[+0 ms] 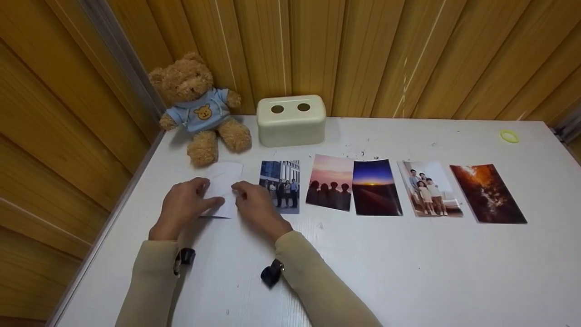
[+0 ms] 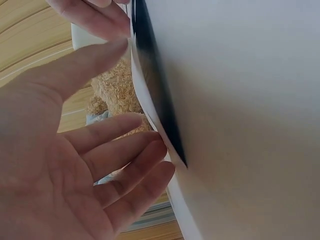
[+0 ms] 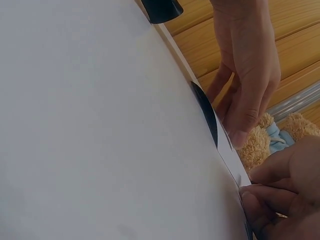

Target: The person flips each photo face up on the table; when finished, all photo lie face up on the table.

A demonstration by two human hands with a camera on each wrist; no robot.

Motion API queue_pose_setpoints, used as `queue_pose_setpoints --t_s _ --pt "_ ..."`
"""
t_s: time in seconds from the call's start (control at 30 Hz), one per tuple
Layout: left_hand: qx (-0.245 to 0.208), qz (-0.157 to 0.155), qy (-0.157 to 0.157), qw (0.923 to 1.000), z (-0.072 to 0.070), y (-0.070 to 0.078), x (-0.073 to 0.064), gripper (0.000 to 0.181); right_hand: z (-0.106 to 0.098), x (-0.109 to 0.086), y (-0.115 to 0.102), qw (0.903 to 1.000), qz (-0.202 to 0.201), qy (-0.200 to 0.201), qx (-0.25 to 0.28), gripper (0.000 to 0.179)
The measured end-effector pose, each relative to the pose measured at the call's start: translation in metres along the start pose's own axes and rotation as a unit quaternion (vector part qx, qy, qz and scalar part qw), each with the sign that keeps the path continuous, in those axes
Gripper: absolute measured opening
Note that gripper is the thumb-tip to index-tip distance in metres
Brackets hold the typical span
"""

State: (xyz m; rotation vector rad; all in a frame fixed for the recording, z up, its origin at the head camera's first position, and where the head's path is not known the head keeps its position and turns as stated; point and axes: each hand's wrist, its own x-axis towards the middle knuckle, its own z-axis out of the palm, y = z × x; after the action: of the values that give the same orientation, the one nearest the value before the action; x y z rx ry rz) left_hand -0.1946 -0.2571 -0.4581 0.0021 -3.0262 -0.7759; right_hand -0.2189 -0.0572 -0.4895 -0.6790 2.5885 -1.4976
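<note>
A photo print lies white back up at the left of the row, its dark picture side showing under a lifted edge in the left wrist view. My left hand is at the print's left side. Its fingers are loosely extended, and several fingertips touch the near edge. At the opposite edge, my right hand pinches the print between thumb and fingers. Beside the right hand lies a group photo of people before a building, partly covered by that hand.
To the right lie a silhouette photo, a sunset photo, a family photo and an orange-brown photo. Behind are a teddy bear and a cream box with two holes. A yellow-green ring lies far right.
</note>
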Motion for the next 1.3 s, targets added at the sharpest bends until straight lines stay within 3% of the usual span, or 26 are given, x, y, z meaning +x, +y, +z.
queue_pose_setpoints --t_s 0.27,0.5,0.77,1.03,1.3 --pt "-0.015 -0.016 -0.068 0.9974 -0.007 0.0 0.003 0.089 -0.003 0.002 0.002 1.0 0.006 -0.002 0.005 0.036" --pt "-0.007 0.0 -0.113 0.9936 -0.012 -0.003 0.003 0.102 -0.005 0.002 0.0 0.9997 0.018 -0.006 0.014 0.037" --pt "-0.011 0.011 -0.107 0.9941 -0.014 -0.004 0.0 0.09 -0.003 0.002 0.0 0.9997 0.017 0.002 0.02 0.035" --pt "-0.022 0.003 -0.109 0.9938 -0.016 -0.007 -0.002 0.073 -0.004 0.003 0.001 0.9996 0.019 0.005 0.019 0.035" --pt "-0.02 0.015 -0.088 0.9958 -0.017 -0.008 -0.002 0.058 -0.006 0.002 0.001 0.999 -0.009 0.005 0.044 0.04"
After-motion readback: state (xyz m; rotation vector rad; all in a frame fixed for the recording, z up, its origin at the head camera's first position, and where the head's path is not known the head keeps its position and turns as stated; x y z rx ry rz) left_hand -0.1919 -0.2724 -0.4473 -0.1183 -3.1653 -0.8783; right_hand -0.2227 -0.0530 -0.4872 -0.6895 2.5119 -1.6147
